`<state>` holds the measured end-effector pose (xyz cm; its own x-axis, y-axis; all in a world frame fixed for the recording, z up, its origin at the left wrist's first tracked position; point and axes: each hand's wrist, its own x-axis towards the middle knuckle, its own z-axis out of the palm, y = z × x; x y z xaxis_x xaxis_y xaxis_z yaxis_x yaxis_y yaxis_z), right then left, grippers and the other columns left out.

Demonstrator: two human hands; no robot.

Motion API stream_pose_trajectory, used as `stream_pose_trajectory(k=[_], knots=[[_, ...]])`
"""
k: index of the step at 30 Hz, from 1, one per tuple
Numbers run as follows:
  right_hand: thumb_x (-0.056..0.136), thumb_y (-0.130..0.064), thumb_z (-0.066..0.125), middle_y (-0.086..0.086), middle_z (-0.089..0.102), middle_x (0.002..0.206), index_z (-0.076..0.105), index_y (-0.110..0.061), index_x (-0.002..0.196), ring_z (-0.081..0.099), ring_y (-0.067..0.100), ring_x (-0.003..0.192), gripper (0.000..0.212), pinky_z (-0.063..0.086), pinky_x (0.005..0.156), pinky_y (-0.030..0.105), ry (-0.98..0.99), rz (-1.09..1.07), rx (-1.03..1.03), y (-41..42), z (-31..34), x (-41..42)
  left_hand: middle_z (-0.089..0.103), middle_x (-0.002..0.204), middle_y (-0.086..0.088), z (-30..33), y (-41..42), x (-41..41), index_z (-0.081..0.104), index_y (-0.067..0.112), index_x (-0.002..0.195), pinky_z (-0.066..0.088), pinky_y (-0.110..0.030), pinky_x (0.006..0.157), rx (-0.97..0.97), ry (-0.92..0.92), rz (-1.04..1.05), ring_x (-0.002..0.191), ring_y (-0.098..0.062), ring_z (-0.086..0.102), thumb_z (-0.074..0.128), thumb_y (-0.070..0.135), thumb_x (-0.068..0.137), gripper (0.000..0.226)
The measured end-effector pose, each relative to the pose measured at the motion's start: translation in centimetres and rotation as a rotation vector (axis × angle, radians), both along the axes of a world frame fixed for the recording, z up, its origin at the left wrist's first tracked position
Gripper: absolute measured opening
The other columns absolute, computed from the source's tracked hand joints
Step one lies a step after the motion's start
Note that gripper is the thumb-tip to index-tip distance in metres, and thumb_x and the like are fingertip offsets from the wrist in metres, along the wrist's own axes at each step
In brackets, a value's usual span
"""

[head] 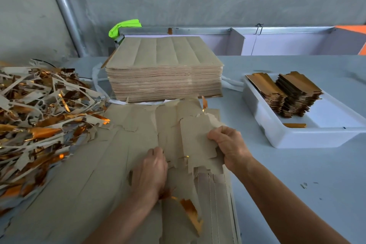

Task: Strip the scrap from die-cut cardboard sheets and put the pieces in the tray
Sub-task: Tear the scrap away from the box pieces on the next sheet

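**Both hands on the die-cut sheets**

While the left hand (pixel 150 170) presses down on the die-cut sheets (pixel 122 144) with its fingertips curled into the torn edge, the right hand (pixel 227 146) grips a loosened piece (pixel 196 140), thumb on top and fingers curled beneath. Beyond both hands stands an untouched stack of sheets (pixel 164 69). Well off to the right of the right hand sits the white tray (pixel 309 134), holding stacks of stripped pieces (pixel 297 93). Left of the left hand lies a heap of scrap (pixel 37 117) in grey and gold strips
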<state>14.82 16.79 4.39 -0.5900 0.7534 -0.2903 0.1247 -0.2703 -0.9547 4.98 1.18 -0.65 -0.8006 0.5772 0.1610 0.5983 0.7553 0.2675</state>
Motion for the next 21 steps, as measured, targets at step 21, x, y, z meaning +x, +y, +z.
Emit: stream_pose_trajectory(k=[21], knots=[[0.076, 0.0, 0.073, 0.007, 0.068, 0.073, 0.065, -0.014, 0.073, 0.065, 0.019, 0.063, 0.017, 0.055, 0.054, 0.028, 0.04, 0.013, -0.066, 1.4, -1.1, 2.0, 0.055, 0.081, 0.005, 1.4, 1.9, 1.0, 0.059, 0.015, 0.081, 0.043, -0.022, 0.064, 0.372, -0.177, -0.353, 0.071, -0.009, 0.053, 0.054, 0.053, 0.085, 0.038]])
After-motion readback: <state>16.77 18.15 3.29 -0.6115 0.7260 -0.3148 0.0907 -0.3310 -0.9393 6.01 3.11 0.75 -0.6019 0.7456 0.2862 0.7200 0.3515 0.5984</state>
